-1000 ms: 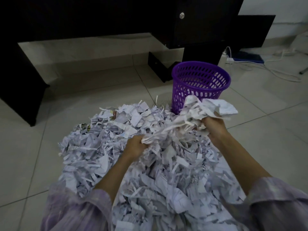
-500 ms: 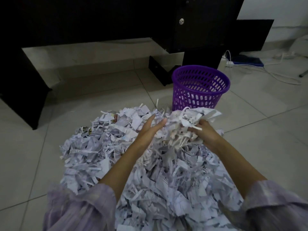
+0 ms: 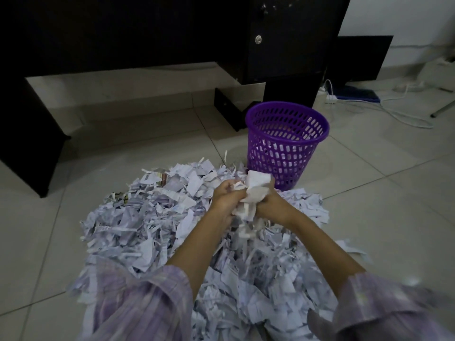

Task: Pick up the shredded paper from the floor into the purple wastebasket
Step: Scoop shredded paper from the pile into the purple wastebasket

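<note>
my left hand (image 3: 225, 196) and right hand (image 3: 269, 205) have their fingers clamped together round a wad of paper (image 3: 254, 193), above the far edge of the paper pile (image 3: 152, 217) on the floor (image 3: 369, 193), just before the purple basket (image 3: 286, 146).

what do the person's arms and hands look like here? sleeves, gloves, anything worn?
Bare left hand and right hand: no gloves, rings or watch visible. Forearms are uncovered up to loose, pale lilac fabric sleeves with a faint striped or checked weave, left sleeve and right sleeve. The right one is motion-blurred.
</note>
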`<state>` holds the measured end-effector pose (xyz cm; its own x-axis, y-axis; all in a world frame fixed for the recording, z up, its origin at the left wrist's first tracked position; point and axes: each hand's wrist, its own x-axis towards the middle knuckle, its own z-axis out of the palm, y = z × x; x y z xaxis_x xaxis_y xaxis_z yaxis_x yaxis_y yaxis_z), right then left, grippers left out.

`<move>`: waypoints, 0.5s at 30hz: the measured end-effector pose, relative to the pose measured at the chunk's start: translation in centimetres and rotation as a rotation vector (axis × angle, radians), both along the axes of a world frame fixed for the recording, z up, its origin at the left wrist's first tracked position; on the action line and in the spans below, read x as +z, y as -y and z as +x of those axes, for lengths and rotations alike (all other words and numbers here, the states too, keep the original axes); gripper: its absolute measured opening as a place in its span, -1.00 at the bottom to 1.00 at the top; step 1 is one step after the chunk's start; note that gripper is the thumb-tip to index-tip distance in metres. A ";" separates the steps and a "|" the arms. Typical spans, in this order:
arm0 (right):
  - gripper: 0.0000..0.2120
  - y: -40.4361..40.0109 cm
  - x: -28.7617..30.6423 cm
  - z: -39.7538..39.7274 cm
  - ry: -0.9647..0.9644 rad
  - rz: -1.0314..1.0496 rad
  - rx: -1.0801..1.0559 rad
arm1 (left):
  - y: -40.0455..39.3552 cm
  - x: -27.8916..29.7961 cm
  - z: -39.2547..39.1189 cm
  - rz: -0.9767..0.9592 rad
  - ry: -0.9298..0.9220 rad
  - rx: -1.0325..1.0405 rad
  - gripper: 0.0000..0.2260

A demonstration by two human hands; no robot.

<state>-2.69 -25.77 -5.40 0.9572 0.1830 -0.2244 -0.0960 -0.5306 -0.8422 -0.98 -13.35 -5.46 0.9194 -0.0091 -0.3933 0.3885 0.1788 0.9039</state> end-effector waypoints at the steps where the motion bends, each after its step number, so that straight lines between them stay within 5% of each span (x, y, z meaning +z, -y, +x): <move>1: -0.68 0.4 0.2 0.1 -0.019 0.071 -0.017 | 0.1 -0.2 0.0 -0.014 -0.014 0.027 -0.82; 6: -0.53 1.5 0.6 -0.4 -0.085 0.323 -0.042 | 0.4 -0.4 -0.1 -0.133 -0.037 0.137 -0.84; 9: -0.44 1.7 -0.1 -0.5 -0.165 0.340 -0.105 | 0.7 -0.2 -0.1 -0.140 -0.015 0.170 -0.68; 15: -0.59 2.0 -0.3 -0.8 -0.359 0.786 -0.134 | 0.9 -0.6 -0.2 -0.072 -0.004 0.155 -0.42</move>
<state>-3.54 -27.73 -5.71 0.8775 0.3022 -0.3723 -0.4453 0.2255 -0.8665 -1.14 -14.23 -6.01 0.9103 0.1046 -0.4005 0.3548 0.3012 0.8851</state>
